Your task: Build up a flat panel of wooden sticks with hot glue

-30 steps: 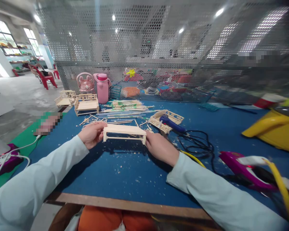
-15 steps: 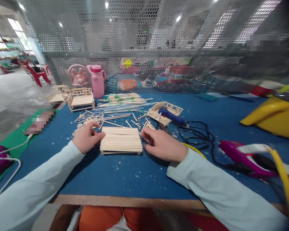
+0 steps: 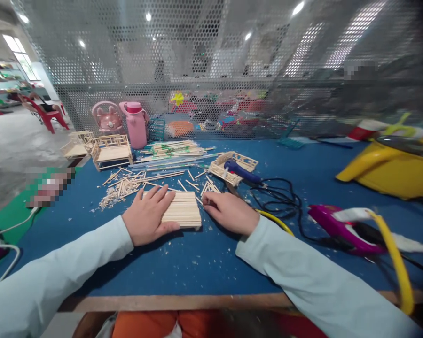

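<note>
Slatted stick platform (image 3: 183, 211) between the two hands on the blue table (image 3: 197, 272), with slats and apparent long axis running crosswise, from left hand toward right. Nearer, in fact on top of it: the left hand (image 3: 150, 216), laid palm down over the left end, with fingers splayed and thumb along the near edge; flat, not clamped. Just beside the right end, apparently not touching: the right hand (image 3: 231, 212), back upward, with forearm slanting away to the right and fingers curled together; no telling what, if anything, between the fingertips. Beyond the right fingertips, a cluster of short sticks (image 3: 211, 185); past that, a stick frame (image 3: 216, 166) under a blue glue gun (image 3: 243, 171), with a black cable (image 3: 282, 204) tangled rightward. Beyond the left hand, a heap of sticks and chips (image 3: 121, 190); farther out, a bundle of long sticks (image 3: 178, 148), a small stick bench (image 3: 112, 151) and a pink bottle (image 3: 137, 126).
</note>
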### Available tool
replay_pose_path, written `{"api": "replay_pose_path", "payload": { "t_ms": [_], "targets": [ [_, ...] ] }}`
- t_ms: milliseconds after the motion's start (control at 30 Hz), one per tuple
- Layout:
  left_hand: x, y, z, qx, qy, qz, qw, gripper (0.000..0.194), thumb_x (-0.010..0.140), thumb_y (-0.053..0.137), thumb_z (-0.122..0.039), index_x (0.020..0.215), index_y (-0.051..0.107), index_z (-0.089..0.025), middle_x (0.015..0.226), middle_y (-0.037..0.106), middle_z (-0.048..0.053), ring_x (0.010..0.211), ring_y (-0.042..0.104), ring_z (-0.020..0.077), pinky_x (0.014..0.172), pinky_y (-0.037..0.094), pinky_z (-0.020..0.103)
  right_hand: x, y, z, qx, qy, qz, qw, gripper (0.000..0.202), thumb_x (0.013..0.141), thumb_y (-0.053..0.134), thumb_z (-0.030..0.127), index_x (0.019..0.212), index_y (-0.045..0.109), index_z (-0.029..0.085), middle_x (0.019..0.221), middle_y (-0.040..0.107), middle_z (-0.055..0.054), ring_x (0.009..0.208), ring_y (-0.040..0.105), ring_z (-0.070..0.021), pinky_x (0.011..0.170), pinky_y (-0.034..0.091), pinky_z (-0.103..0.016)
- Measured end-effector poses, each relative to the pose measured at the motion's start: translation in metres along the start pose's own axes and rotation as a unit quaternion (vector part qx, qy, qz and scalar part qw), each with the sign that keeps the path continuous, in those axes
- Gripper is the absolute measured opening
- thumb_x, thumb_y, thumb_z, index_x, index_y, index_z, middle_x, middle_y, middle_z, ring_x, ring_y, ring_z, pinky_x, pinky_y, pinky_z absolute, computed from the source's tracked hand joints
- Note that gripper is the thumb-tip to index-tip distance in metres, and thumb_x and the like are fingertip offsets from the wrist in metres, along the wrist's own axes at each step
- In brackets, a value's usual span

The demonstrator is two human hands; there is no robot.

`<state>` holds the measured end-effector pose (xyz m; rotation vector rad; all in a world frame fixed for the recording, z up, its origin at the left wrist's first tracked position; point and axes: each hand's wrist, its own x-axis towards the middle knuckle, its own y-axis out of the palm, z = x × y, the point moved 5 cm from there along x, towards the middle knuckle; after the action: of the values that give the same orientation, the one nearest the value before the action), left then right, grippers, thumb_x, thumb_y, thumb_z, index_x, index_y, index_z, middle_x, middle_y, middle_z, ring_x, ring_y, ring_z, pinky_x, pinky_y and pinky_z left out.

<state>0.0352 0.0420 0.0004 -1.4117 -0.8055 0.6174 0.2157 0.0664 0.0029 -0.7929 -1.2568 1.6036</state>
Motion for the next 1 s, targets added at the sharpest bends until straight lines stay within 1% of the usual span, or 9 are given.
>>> {"api": "replay_pose_path", "payload": {
  "t_ms": [133, 267, 333, 433, 533, 700, 800, 900, 1000],
  "targets": [
    [0.002, -0.003, 0.002, -0.009, -0.006, -0.01, 1.0, 0.071, 0.082, 0.028, -0.063, 0.135, 0.032, -0.017, 0.141, 0.035, 0.017, 0.128, 0.031, 0.0346, 0.096, 0.026, 0.063, -0.001, -0.009, 0.002, 0.033, 0.011, -0.067, 0.997, 0.005, 0.079, 0.047, 0.023, 0.077, 0.043, 0.021, 0.057, 0.048, 0.004, 0.052, 0.043, -0.0108, 0.051, 0.027, -0.022],
    [-0.002, -0.011, -0.005, -0.039, -0.006, -0.01, 0.999, 0.069, 0.08, 0.034, -0.064, 0.131, 0.038, -0.018, 0.131, 0.047, 0.017, 0.116, 0.043, 0.034, 0.095, 0.025, 0.066, -0.001, -0.038, 0.009, 0.065, -0.018, -0.174, 0.982, 0.043, 0.083, 0.042, 0.047, 0.052, 0.029, 0.021, 0.047, 0.033, 0.005, 0.046, 0.032, -0.0093, 0.049, 0.025, -0.024],
    [-0.006, -0.015, -0.01, -0.062, -0.003, -0.013, 0.998, 0.07, 0.078, 0.035, -0.066, 0.128, 0.041, -0.018, 0.124, 0.051, 0.016, 0.108, 0.047, 0.0324, 0.093, 0.028, 0.065, 0.007, -0.048, 0.016, 0.03, -0.035, -0.153, 0.987, 0.049, 0.088, 0.033, 0.047, 0.047, 0.027, 0.02, 0.045, 0.034, 0.003, 0.046, 0.032, -0.0098, 0.049, 0.024, -0.025],
    [-0.014, -0.016, -0.016, -0.079, -0.009, -0.038, 0.996, 0.069, 0.079, 0.032, -0.066, 0.127, 0.041, -0.018, 0.124, 0.051, 0.015, 0.109, 0.047, 0.032, 0.094, 0.028, 0.063, 0.031, -0.048, 0.029, -0.036, -0.066, -0.06, 0.995, 0.036, 0.09, 0.034, 0.033, 0.06, 0.048, 0.018, 0.058, 0.053, -0.001, 0.055, 0.045, -0.0119, 0.054, 0.029, -0.025],
    [-0.016, -0.013, -0.017, -0.084, -0.013, -0.055, 0.995, 0.072, 0.077, 0.032, -0.068, 0.128, 0.04, -0.017, 0.13, 0.047, 0.016, 0.115, 0.042, 0.0334, 0.096, 0.025, 0.064, 0.063, -0.031, 0.042, -0.059, -0.102, 0.031, 0.992, 0.009, 0.082, 0.051, 0.022, 0.085, 0.058, 0.019, 0.077, 0.063, -0.002, 0.068, 0.054, -0.0131, 0.061, 0.036, -0.024],
    [-0.012, -0.008, -0.011, -0.107, 0.005, -0.049, 0.993, 0.091, 0.058, 0.05, -0.077, 0.126, 0.041, -0.017, 0.13, 0.047, 0.017, 0.116, 0.043, 0.0347, 0.096, 0.025, 0.066, 0.101, 0.01, 0.052, -0.094, -0.112, 0.125, 0.981, 0.021, 0.084, 0.055, 0.032, 0.096, 0.06, 0.015, 0.096, 0.062, -0.006, 0.082, 0.058, -0.0154, 0.072, 0.048, -0.032],
    [-0.01, -0.009, -0.006, -0.106, 0.003, -0.041, 0.994, 0.086, 0.057, 0.058, -0.071, 0.124, 0.043, -0.019, 0.125, 0.051, 0.016, 0.113, 0.046, 0.0343, 0.095, 0.026, 0.066, 0.105, 0.016, 0.053, -0.102, -0.119, 0.126, 0.98, 0.022, 0.089, 0.047, 0.033, 0.101, 0.058, 0.018, 0.103, 0.06, -0.006, 0.086, 0.058, -0.0141, 0.075, 0.049, -0.033],
    [-0.011, -0.01, 0.0, -0.128, 0.018, -0.038, 0.991, 0.086, 0.056, 0.06, -0.07, 0.125, 0.044, -0.019, 0.13, 0.048, 0.017, 0.118, 0.042, 0.0372, 0.096, 0.022, 0.068, 0.095, 0.002, 0.05, -0.097, -0.119, 0.075, 0.985, 0.02, 0.091, 0.041, 0.025, 0.086, 0.059, 0.018, 0.086, 0.064, -0.006, 0.078, 0.058, -0.0155, 0.068, 0.043, -0.028],
    [-0.013, -0.017, 0.016, -0.189, 0.001, -0.09, 0.978, 0.059, 0.072, 0.053, -0.059, 0.115, 0.053, -0.02, 0.127, 0.051, 0.016, 0.118, 0.044, 0.0338, 0.097, 0.027, 0.061, 0.073, -0.018, 0.044, -0.088, -0.105, 0.016, 0.99, 0.022, 0.092, 0.033, 0.023, 0.09, 0.055, 0.017, 0.079, 0.064, -0.006, 0.071, 0.057, -0.0168, 0.061, 0.037, -0.027]
  ]
}}
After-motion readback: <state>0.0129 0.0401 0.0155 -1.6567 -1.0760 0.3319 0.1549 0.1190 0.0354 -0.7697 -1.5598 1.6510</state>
